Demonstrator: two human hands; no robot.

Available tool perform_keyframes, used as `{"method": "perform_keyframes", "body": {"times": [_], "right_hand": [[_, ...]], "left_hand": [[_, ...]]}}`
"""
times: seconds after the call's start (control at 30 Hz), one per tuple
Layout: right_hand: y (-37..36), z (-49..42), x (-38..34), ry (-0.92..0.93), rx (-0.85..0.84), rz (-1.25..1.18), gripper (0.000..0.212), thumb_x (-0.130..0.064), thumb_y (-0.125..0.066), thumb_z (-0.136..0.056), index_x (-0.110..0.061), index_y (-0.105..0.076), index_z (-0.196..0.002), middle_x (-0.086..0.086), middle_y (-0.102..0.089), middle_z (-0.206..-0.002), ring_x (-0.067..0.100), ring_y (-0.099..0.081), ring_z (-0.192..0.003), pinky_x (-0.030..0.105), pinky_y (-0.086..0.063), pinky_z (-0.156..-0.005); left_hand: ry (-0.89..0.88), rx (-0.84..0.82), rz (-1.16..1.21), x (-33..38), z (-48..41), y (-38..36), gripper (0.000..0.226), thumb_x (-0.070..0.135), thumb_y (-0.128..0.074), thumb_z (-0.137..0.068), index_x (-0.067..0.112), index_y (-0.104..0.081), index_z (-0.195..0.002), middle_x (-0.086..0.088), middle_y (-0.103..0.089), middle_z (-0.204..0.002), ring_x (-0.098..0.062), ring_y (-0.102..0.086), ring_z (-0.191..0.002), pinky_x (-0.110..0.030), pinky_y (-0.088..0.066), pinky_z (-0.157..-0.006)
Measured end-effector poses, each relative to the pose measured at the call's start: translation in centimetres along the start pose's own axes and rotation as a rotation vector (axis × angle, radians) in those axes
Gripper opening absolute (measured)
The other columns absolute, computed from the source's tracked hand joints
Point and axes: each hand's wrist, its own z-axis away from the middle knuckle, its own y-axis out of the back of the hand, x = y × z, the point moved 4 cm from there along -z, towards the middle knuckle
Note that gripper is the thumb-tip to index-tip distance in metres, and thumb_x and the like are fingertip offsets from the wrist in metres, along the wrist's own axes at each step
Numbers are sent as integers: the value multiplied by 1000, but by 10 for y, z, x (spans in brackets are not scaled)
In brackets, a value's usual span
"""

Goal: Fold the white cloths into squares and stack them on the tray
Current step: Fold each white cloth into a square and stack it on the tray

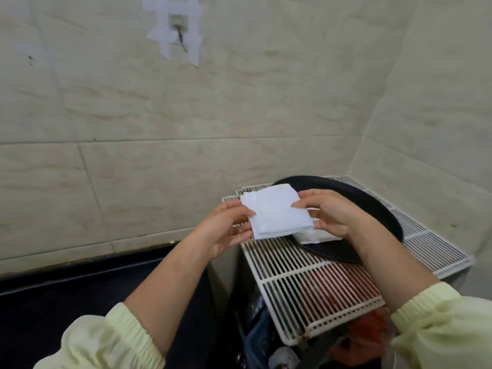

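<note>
A white cloth (277, 211), folded into a small square, is held in the air between both hands. My left hand (226, 227) pinches its left edge with thumb on top. My right hand (332, 211) pinches its right edge. Below and to the right lies a black oval tray (372, 206), partly hidden by my right hand and arm. On the tray rests another folded white cloth (316, 237), of which only a strip shows under the held one.
The tray sits on a white wire rack (306, 283) in the corner of beige tiled walls. Bags and red items show beneath the rack. A dark counter edge (80, 267) runs along the left wall. A taped hook (179, 33) hangs on the wall above.
</note>
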Motion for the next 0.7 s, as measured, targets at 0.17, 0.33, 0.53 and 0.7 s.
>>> {"method": "perform_keyframes", "body": {"times": [0.17,0.33,0.53,0.7], "right_hand": [[59,-19,-4,1,42,7,18,3,-65,-82,-13,-67,-91,6,-72,-86,20,-65,-77,28,-54,-61],[99,-38,10,-40,118,37,20,1,-67,-81,-9,-69,-98,8,-74,-92,21,-69,-83,32,-54,-64],[117,-55,36,-106,158,98,23,-1,-69,-82,-11,-66,-102,9,-72,-98,22,-68,-90,34,-54,-67],[118,-63,46,-133,171,168,23,-4,-69,-83,-12,-67,-104,7,-71,-100,20,-67,-92,33,-55,-67]], "left_hand": [[-7,19,-51,-3,-34,-54,23,3,-64,-83,18,-56,-99,-2,-60,-78,-13,-56,-63,-22,-55,-52],[-6,54,-150,-14,-60,-87,30,-1,-65,-83,8,-56,-110,-11,-62,-92,-16,-59,-66,-22,-54,-51],[-23,133,-274,-27,-76,-101,20,-3,-66,-83,10,-53,-90,-13,-60,-87,-20,-60,-69,-26,-58,-63],[-28,186,-392,-28,-84,-100,24,-3,-67,-82,13,-49,-83,-12,-61,-87,-22,-63,-74,-32,-58,-72]]}}
